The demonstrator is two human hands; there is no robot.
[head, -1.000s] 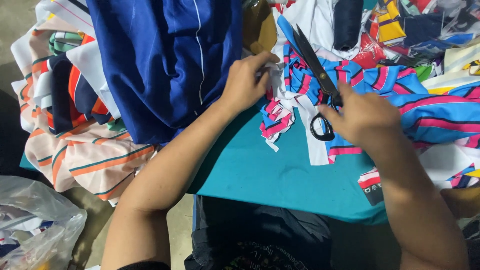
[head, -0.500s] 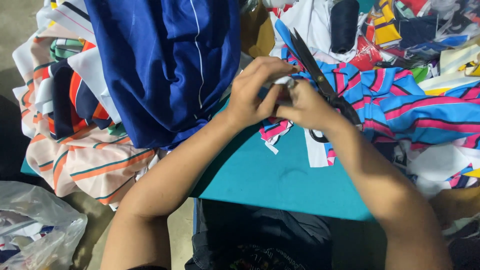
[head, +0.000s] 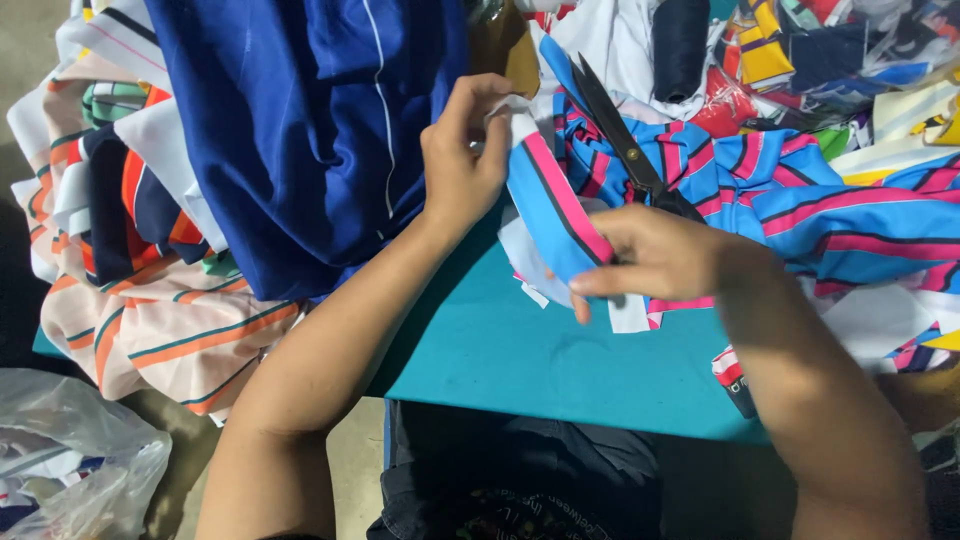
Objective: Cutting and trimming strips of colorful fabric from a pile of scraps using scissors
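Head view: found what in the hands?

— Left hand [head: 460, 160] up at the far end of the striped strip [head: 555, 195], thumb and fingers clamped on its white edge. Right hand [head: 660, 260] nearer, fingers closed round the handle of the scissors [head: 625, 140] and pressed on the strip's near end as well.

— Blades apart or together?

— Looked together: black, pointed far and left over the striped cloth, tips clear of the left hand. Handle hidden under the palm, so could not tell more.

— And the strip itself?

— Held slanted between both hands, lifted just above the teal surface [head: 500, 360], right of the blue garment [head: 300, 130].

— Done well how, judged from that?

— Best held taut between the two grips, with the cut fed along one stripe and the left thumb beside the blade line, never across it. Loose striped cloth on the right best pushed away from the blades, lest snagged.

— Any containers?

— Only a clear plastic bag [head: 70, 450], near left, below the surface edge, crumpled at the top. Showed pale and dark scraps inside, too blurred to name.

— Anything else about?

— Peach striped pile [head: 170, 330] at the left, partly under the blue garment. Mixed bright offcuts [head: 790, 50] heaped at the far right.
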